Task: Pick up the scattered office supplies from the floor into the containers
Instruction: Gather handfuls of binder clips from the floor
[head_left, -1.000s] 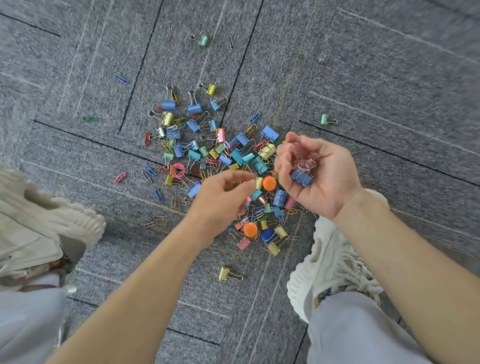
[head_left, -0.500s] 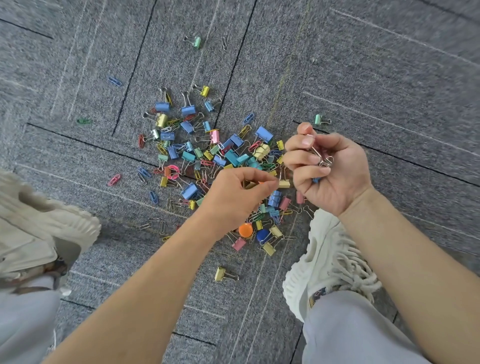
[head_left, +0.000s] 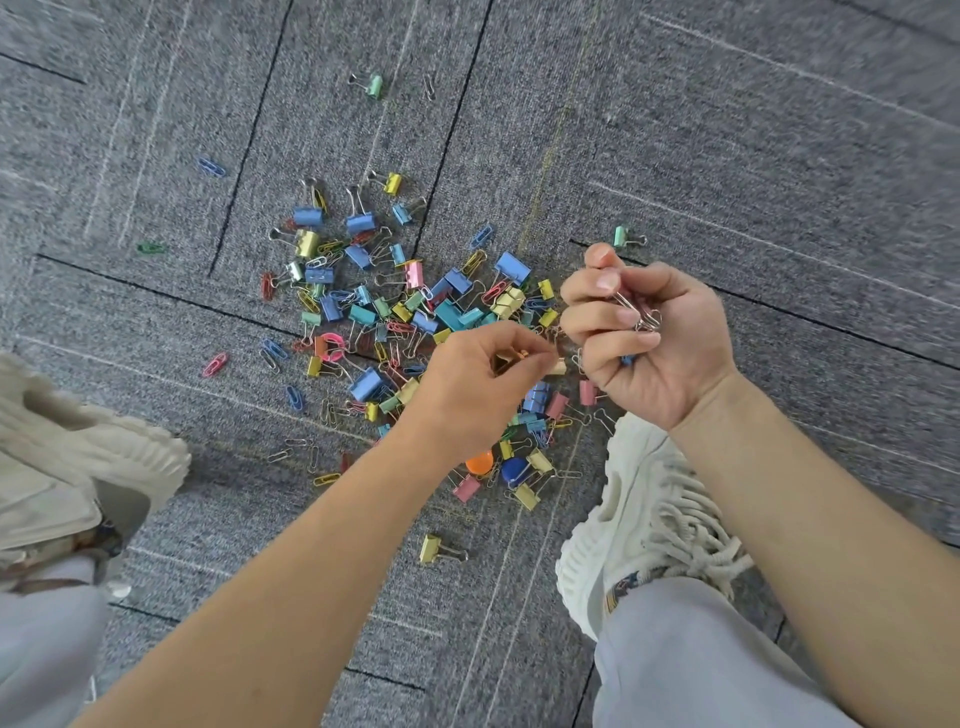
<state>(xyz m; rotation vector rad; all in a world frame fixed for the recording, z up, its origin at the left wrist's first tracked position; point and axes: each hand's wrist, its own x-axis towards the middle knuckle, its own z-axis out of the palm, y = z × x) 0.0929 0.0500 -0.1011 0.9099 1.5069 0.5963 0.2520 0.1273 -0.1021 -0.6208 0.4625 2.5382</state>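
Observation:
A heap of coloured binder clips and paper clips (head_left: 415, 312) lies scattered on the grey carpet. My right hand (head_left: 644, 338) hovers over the heap's right edge, fingers curled around a blue binder clip (head_left: 641, 319) whose wire handles stick out between them. My left hand (head_left: 478, 384) is low over the middle of the heap, fingertips pinched on a small orange-and-yellow clip (head_left: 511, 358). An orange round piece (head_left: 479, 461) and a blue round piece (head_left: 514, 470) lie just below my left wrist. No container is in view.
My white shoes stand on either side: the left shoe (head_left: 78, 467), the right shoe (head_left: 649, 514) touching the heap's lower right. Stray clips lie apart: a green binder clip (head_left: 373, 84), another green one (head_left: 623, 237), a yellow one (head_left: 434, 550), a blue paper clip (head_left: 210, 166).
My right hand has closed from an open palm into a fist around the blue binder clip. My left hand has shifted slightly right over the heap and pinched a clip.

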